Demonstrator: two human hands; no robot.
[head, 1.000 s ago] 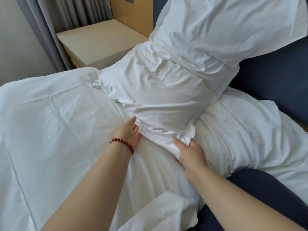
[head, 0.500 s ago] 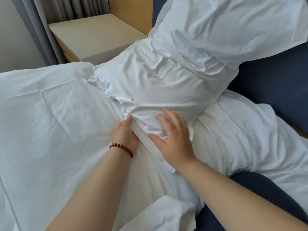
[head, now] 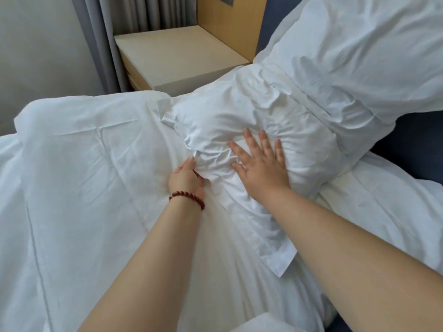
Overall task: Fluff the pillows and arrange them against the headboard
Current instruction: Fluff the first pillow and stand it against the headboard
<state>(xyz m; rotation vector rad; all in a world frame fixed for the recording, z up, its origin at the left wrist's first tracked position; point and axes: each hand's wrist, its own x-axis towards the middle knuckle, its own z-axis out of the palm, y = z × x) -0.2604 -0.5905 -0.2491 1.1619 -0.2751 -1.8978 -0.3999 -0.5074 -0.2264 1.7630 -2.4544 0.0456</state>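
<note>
The right hand (head: 261, 168) is lying flat and spread, fingers straight and fanned, and is pressing its palm into the soft front of the near pillow (head: 271, 111), which is denting and puckering into fine radiating creases around it. Just beside it, the left hand (head: 185, 178) is curling into the crumpled corner of the same pillow, with the thumb lying on top and the fingers digging into the bunched cotton, pinching a fold of it; a bracelet (head: 187, 198) of small round dark red beads is circling that wrist. The near pillow is lying plump and rumpled on the bed, its flat stitched border trailing toward the person in a smooth rectangular flap. Its far end is tucking under the far pillow (head: 359, 51), a fuller, smoother white one that is leaning upright against the dark blue padded headboard (head: 407, 144). A white duvet (head: 72, 168), matte and lightly wrinkled with straight fold lines, is spreading across the left and bottom of the view. Beyond the bed, a boxy pale nightstand (head: 182, 58) with a smooth flat top is standing against a light wood panel (head: 227, 27), with grey pleated curtains (head: 124, 27) hanging to its left
</note>
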